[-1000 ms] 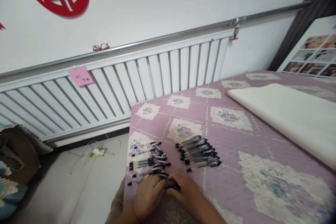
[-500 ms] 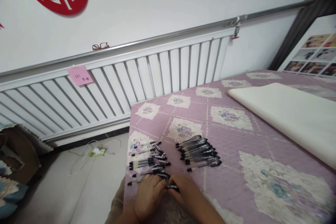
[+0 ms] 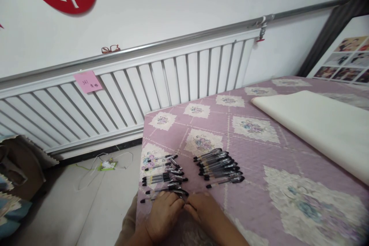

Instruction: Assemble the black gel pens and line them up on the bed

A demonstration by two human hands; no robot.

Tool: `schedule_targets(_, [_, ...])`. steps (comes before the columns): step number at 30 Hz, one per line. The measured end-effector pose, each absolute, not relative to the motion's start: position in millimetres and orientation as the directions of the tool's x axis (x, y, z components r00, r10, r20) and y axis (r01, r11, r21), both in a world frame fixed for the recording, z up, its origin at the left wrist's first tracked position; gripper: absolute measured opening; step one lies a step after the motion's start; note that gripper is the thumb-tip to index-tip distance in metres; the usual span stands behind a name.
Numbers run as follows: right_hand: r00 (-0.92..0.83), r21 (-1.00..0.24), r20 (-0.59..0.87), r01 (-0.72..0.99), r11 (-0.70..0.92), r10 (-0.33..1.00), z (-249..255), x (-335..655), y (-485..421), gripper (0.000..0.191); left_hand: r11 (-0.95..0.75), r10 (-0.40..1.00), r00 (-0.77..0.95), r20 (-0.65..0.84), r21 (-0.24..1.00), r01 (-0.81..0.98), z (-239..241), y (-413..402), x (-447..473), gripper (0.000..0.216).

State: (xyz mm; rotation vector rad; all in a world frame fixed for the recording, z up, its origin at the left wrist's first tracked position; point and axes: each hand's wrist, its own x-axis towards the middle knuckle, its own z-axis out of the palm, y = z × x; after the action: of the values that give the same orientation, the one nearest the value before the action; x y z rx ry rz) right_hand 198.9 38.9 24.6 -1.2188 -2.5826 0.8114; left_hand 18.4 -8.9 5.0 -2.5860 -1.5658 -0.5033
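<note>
My left hand [image 3: 165, 210] is closed around a clear-barrelled pen [image 3: 147, 200], whose black end juts out on the left. My right hand [image 3: 203, 208] is closed, fingertips meeting those of the left. A black pen cap was visible in it half a second ago; the fingers now cover it. Just beyond my left hand lies a loose column of clear pens [image 3: 161, 178] with black ends, some with small black caps beside them. Farther right, a fanned group of capped black pens [image 3: 217, 165] rests on the purple flowered tablecloth [image 3: 248, 196].
A folded cream cloth or sheet [image 3: 319, 123] lies on the table's right side. Behind the table runs a white radiator [image 3: 170, 80] with a pink note [image 3: 88, 81] and glasses [image 3: 111, 49] above. A power strip [image 3: 108, 165] with cables is on the floor, left.
My right hand has turned and closed in over the black pen cap, which is now hidden. My left hand has stayed nearly still. The pens on the table have not moved.
</note>
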Motion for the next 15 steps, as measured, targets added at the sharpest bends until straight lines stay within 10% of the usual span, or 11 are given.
schedule_targets(15, [-0.620, -0.744, -0.014, 0.531, 0.406, 0.784, 30.4, 202.5, 37.2, 0.014, -0.419, 0.892, 0.383, 0.241, 0.117, 0.901, 3.3, -9.5, 19.7, 0.011])
